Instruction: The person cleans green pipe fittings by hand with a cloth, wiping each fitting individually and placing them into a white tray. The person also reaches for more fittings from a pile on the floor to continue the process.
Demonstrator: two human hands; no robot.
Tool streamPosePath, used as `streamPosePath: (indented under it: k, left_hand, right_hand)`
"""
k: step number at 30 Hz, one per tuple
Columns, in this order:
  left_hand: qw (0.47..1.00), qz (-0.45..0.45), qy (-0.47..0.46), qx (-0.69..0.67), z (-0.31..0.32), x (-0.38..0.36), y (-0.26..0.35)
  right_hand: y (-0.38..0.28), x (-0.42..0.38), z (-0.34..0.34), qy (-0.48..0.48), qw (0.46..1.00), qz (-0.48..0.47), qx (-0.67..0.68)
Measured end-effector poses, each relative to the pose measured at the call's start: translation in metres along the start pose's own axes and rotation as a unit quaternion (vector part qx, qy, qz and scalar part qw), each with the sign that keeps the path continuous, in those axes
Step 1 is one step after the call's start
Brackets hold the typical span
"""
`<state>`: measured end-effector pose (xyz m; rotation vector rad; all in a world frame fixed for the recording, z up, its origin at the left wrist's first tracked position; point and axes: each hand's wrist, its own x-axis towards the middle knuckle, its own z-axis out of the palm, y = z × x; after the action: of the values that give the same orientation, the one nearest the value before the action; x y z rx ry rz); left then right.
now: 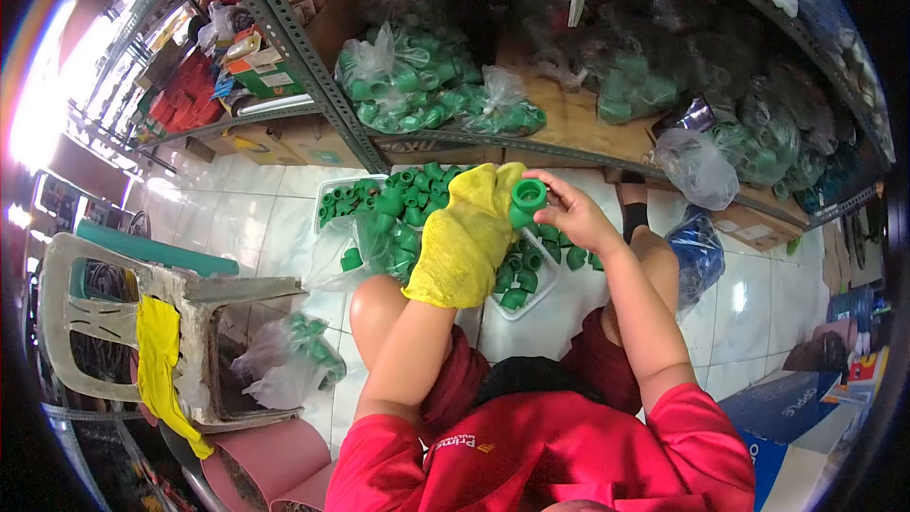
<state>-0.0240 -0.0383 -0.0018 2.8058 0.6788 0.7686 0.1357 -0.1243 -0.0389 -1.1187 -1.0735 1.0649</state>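
A yellow cloth glove or wrap (460, 242) covers my left hand (483, 199) and hides its fingers. It rests against a green plastic pipe elbow (527, 199), whose round opening faces up. My bare right hand (578, 213) is closed on the right side of this elbow, with thumb and fingers at its edge. Below my hands, more green elbows (517, 280) lie in a white tray (545, 299). Behind the glove, several green fittings (408, 192) fill another shallow tray (320, 213). A clear plastic bag (332, 246) with fittings lies beside my left forearm.
Metal shelving (308, 57) stands ahead, carrying bags of green fittings (408, 76). A worn plastic chair (218, 289) with a yellow cloth (159, 360) is on the left, near a bag (294, 356) on the floor. A blue bag (697, 251) and blue box (782, 408) are at right.
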Motion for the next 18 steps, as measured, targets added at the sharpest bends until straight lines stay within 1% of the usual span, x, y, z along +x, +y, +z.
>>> streamPosePath:
  k: [1, 2, 3, 4, 5, 6, 8, 9, 10, 11, 12, 13, 14, 15, 16, 17, 18]
  left_hand:
    - [0.999, 0.026, -0.023, -0.001, 0.004, -0.004, -0.003]
    - [0.998, 0.053, -0.046, -0.001, 0.010, -0.007, -0.007]
    - [0.998, 0.053, -0.045, 0.000, 0.022, -0.013, -0.013]
    - [0.995, 0.034, -0.047, -0.075, 0.037, -0.020, -0.021]
    - [0.987, 0.016, -0.048, -0.150, 0.040, -0.022, -0.022]
    - [0.988, 0.018, -0.049, -0.149, 0.042, -0.022, -0.026]
    - [0.995, 0.097, -0.014, -0.030, 0.032, -0.013, -0.024]
    - [0.994, 0.099, -0.016, -0.031, 0.029, -0.009, -0.020]
    - [0.999, 0.032, -0.042, -0.011, 0.020, -0.003, -0.014]
    - [0.997, -0.037, -0.068, 0.009, 0.011, 0.001, -0.006]
    - [0.998, -0.036, 0.011, 0.052, 0.003, 0.005, 0.004]
    - [0.998, -0.034, 0.012, 0.052, 0.004, 0.009, 0.003]
    - [0.998, 0.021, 0.025, 0.055, 0.005, 0.015, 0.000]
    - [0.995, 0.076, 0.037, 0.057, 0.006, 0.019, -0.003]
    - [0.995, 0.077, 0.036, 0.056, 0.005, 0.022, -0.003]
    - [0.996, 0.063, 0.004, 0.064, 0.004, 0.022, -0.003]
    - [0.996, 0.049, -0.029, 0.072, 0.001, 0.022, -0.003]
  right_hand:
    - [0.001, 0.000, 0.002, -0.001, 1.000, 0.001, 0.000]
    - [0.003, 0.000, 0.003, -0.015, 0.999, -0.039, -0.032]
    - [0.003, 0.000, 0.004, -0.029, 0.994, -0.081, -0.064]
    - [-0.002, -0.001, 0.003, -0.034, 0.991, -0.073, -0.105]
    - [-0.003, -0.002, 0.003, -0.034, 0.991, -0.074, -0.104]
    - [-0.005, -0.002, 0.002, -0.046, 0.991, -0.081, -0.101]
    - [-0.010, -0.003, -0.002, -0.056, 0.989, -0.089, -0.099]
    - [-0.015, -0.006, -0.005, -0.053, 0.993, -0.052, -0.089]
    - [-0.018, -0.009, -0.008, -0.049, 0.996, -0.014, -0.078]
    - [-0.015, -0.009, -0.012, -0.047, 0.996, -0.013, -0.078]
    - [-0.009, -0.006, -0.018, -0.034, 0.994, 0.070, -0.074]
    - [-0.005, -0.003, -0.021, -0.020, 0.986, 0.151, -0.070]
    - [0.001, -0.003, -0.017, -0.006, 0.982, 0.160, -0.101]
    - [0.005, -0.002, -0.018, -0.004, 0.982, 0.159, -0.101]
    - [0.002, -0.001, -0.016, -0.015, 0.981, 0.181, -0.064]
    - [0.002, -0.001, -0.015, -0.026, 0.979, 0.203, -0.027]
    - [0.017, 0.000, -0.018, -0.007, 0.978, 0.202, 0.055]
